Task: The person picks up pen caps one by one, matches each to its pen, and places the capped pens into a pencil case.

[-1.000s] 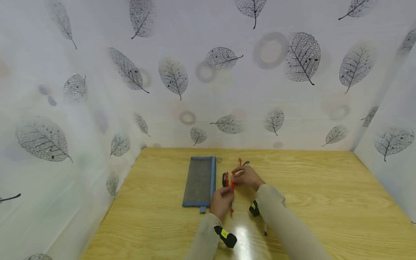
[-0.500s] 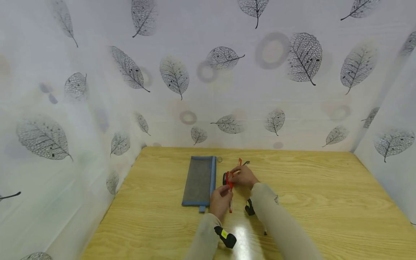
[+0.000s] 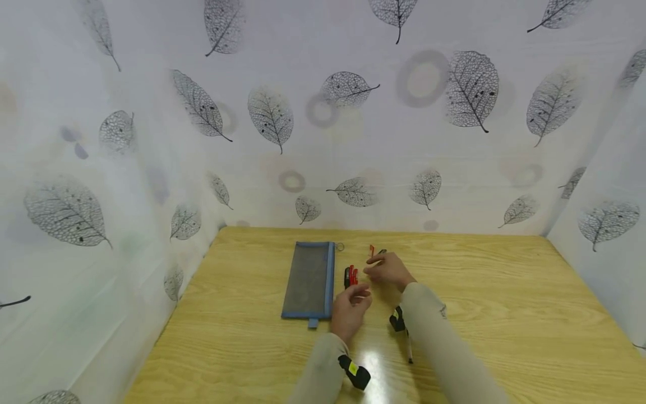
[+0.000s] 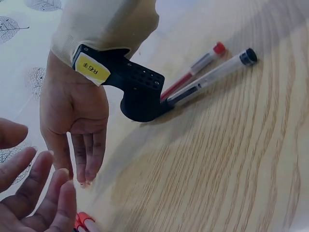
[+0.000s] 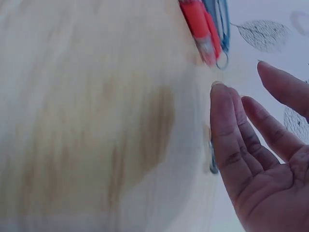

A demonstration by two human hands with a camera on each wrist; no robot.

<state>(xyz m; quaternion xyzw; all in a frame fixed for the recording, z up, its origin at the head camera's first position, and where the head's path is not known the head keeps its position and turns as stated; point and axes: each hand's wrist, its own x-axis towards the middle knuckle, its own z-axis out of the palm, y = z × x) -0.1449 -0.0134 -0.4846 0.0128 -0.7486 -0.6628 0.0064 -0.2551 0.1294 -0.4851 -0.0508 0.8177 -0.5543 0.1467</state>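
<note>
My left hand (image 3: pixel 349 310) hovers over the lower ends of a row of pens, its fingers loosely bent with nothing between them. Two red pens (image 3: pixel 354 274) and a black pen (image 3: pixel 346 277) lie side by side there, their lower parts behind that hand. To the right, my right hand (image 3: pixel 390 269) is apart from the row, fingers extended and holding nothing, as the right wrist view shows. Just beyond it lie another red pen (image 3: pixel 372 250) and a dark-tipped pen (image 3: pixel 382 252), partly hidden. In the left wrist view these appear as a red gel pen (image 4: pixel 193 71) and a clear-barrelled pen (image 4: pixel 222 72).
A blue-edged grey mesh zip pouch (image 3: pixel 307 280) lies flat left of the pens, with a small ring (image 3: pixel 340 247) by its top corner. The wooden table (image 3: pixel 504 303) meets leaf-patterned white walls (image 3: pixel 313 140) at the back and sides.
Both hands have shifted a red pen left, up against the other red pen, and let it go. My right hand has then drawn back to the right.
</note>
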